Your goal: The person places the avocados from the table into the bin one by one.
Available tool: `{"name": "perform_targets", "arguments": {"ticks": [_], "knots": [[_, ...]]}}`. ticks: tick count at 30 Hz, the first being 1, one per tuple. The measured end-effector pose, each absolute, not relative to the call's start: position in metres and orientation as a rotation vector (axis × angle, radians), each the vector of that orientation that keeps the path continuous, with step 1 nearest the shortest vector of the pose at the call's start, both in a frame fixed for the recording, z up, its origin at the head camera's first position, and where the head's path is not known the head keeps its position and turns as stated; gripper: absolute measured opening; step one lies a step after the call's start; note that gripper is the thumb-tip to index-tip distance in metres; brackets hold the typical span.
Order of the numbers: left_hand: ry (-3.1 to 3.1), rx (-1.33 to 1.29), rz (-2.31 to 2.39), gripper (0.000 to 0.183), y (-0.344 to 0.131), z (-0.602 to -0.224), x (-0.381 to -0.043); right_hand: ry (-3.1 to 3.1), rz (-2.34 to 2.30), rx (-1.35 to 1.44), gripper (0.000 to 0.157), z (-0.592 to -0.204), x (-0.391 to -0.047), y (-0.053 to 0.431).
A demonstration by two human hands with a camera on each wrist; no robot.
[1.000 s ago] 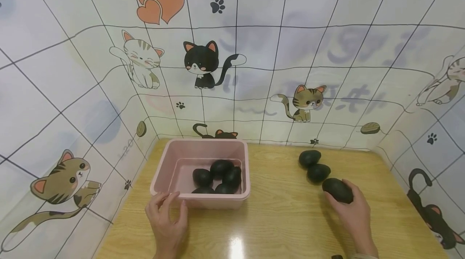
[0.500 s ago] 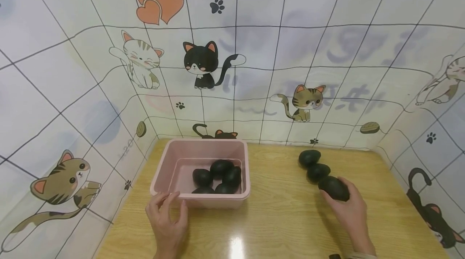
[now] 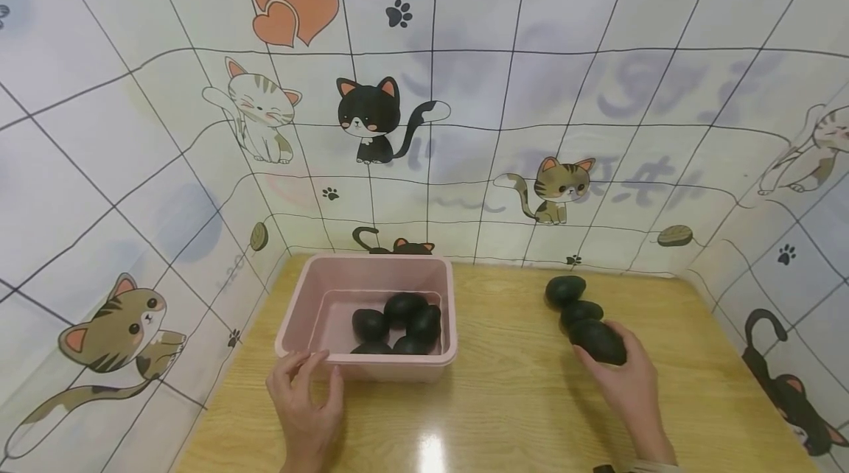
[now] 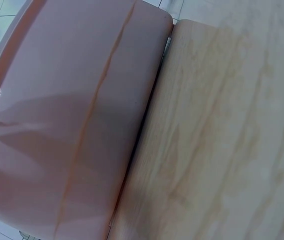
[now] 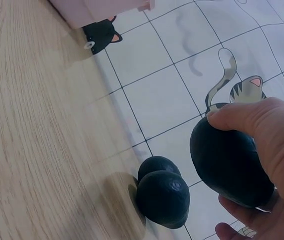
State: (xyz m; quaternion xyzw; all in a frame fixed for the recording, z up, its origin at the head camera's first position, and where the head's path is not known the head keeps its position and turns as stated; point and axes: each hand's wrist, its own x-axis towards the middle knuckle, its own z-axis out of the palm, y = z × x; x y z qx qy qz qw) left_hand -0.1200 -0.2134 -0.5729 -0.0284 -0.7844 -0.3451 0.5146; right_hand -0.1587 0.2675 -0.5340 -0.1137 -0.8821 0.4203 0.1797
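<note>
At the head view's right, my right hand (image 3: 630, 388) grips a dark green avocado (image 3: 598, 342) between thumb and fingers. The right wrist view has the held avocado (image 5: 229, 162) off the table, with the thumb across its upper end. Two more avocados, a rear one (image 3: 565, 291) and a nearer one (image 3: 582, 312), lie close together just beyond it. My left hand (image 3: 305, 403) holds the front left rim of a pink plastic bin (image 3: 368, 368), fingers over the edge and thumb at the front wall. Several avocados (image 3: 406, 309) lie inside, toward its right side.
The light wooden table (image 3: 504, 384) meets a wall (image 3: 464, 90) covered with a cat-print grid sheet at the back and sides. The bin stands near the back left. Its front wall partly hides the nearest avocados inside.
My right hand has moved left with the avocado, which now partly covers the nearer of the two avocados on the table. My left hand and the bin have stayed put.
</note>
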Motion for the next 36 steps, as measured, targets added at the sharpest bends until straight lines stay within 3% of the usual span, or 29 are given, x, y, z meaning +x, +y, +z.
{"name": "perform_targets", "arguments": {"ticks": [36], "knots": [[-1.864, -0.075, -0.829, 0.032, -0.213, -0.574, -0.12, -2.475, 1.286, -0.099, 0.076, -0.519, -0.166, 0.215]]}}
